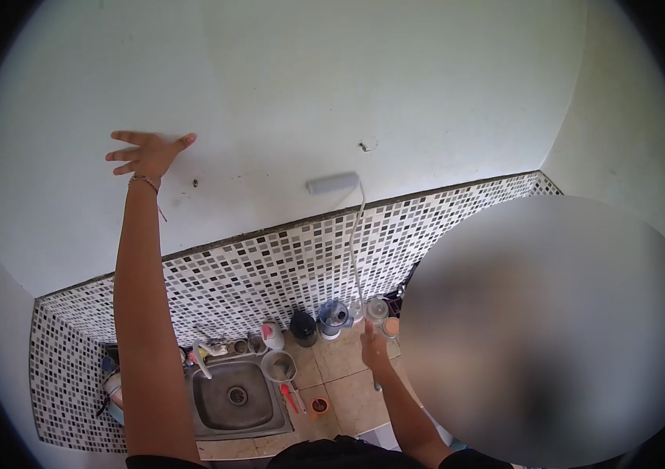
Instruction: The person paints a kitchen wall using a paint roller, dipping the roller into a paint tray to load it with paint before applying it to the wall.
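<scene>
My left hand (150, 154) is raised at the upper left with its fingers spread, over the pale painted wall (286, 94). A bracelet circles that wrist. Lower right of centre, my right hand (374, 349) is wrapped round the handle of a paint roller (333, 184). The roller's long thin frame rises past the tiles, and its grey-white sleeve overlaps the wall just above the tile edge. Part of the green handle end shows beneath my right hand. Small dark marks and a chipped hole (365, 145) show on the wall near the roller.
Black, grey and white mosaic tiles (270, 262) cover the lower wall. Below are a steel sink (276, 418), a strainer (278, 365), a blender jug (334, 314), a dark container (303, 328) and an orange cup (319, 406) on the tiled counter (348, 387). A blurred oval hides the right side.
</scene>
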A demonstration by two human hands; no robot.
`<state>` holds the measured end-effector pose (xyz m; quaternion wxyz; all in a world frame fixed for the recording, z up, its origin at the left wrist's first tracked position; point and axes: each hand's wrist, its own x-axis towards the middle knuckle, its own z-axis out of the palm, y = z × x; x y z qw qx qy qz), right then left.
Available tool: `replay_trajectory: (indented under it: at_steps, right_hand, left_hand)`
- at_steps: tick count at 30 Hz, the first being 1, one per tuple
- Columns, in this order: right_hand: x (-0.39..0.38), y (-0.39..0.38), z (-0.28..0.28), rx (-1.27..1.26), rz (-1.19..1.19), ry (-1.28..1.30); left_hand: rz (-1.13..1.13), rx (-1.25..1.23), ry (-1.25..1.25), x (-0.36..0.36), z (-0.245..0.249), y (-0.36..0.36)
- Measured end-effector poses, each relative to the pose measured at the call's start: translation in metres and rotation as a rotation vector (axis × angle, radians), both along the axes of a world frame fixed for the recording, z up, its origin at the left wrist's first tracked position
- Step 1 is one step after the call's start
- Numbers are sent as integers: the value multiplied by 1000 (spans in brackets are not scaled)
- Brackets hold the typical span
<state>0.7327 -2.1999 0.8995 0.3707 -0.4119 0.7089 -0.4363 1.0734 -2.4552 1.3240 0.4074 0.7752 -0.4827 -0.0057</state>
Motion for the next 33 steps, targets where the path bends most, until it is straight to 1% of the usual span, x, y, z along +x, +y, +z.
replay_trajectory:
  at_steps: [2, 3, 4, 5, 7, 10, 13, 16, 17, 19, 20, 22, 23, 26, 29, 31, 33]
  right_hand:
    - [10, 9, -15, -27, -7, 59]
    - [15, 8, -17, 37, 11, 75]
    - [22, 9, -20, 56, 10, 30]
    - [28, 5, -21, 68, 8, -15]
    - [37, -5, -6, 41, 37, -149]
    - [41, -23, 14, -84, 8, -176]
    - [29, -31, 44, -206, 8, -144]
    - [5, -26, 17, -78, -12, -90]
    - [3, -18, 3, -136, -9, 30]
    - [2, 4, -21, -6, 18, 56]
    - [0, 6, -31, 51, 30, 70]
    - [2, 4, -26, 83, 38, 29]
    - [3, 7, -25, 108, 43, 5]
    - [2, -10, -17, 16, 8, -17]
    - [-7, -39, -10, -177, -108, 57]
    - [-7, -33, 25, -170, -49, 1]
    - [-11, -31, 37, -186, -11, -37]
  left_hand:
    - [-3, -16, 27, 0, 1, 0]
    - [-2, -23, 57, 0, 2, 2]
    - [-3, -28, 82, -1, 2, 3]
    - [-1, -18, 44, -1, 1, 4]
    - [3, -11, -30, 0, 2, 2]
    - [58, 29, -26, 0, 2, -3]
    - [44, 30, 19, -1, 4, 1]
    - [45, 21, -54, 4, 0, -8]
    - [44, 33, -11, 4, -1, -7]
    - [37, 50, 75, -1, 5, -1]
    - [22, 23, 63, -2, 5, 0]
    - [-3, -33, 42, -1, 3, 4]
    - [14, -15, 20, -1, 2, 2]
    - [29, 14, -55, 1, 1, -5]
    - [3, 2, -84, 4, -2, -4]
    - [17, 8, -68, 1, -1, -3]
    - [3, 2, -22, -2, 2, -1]
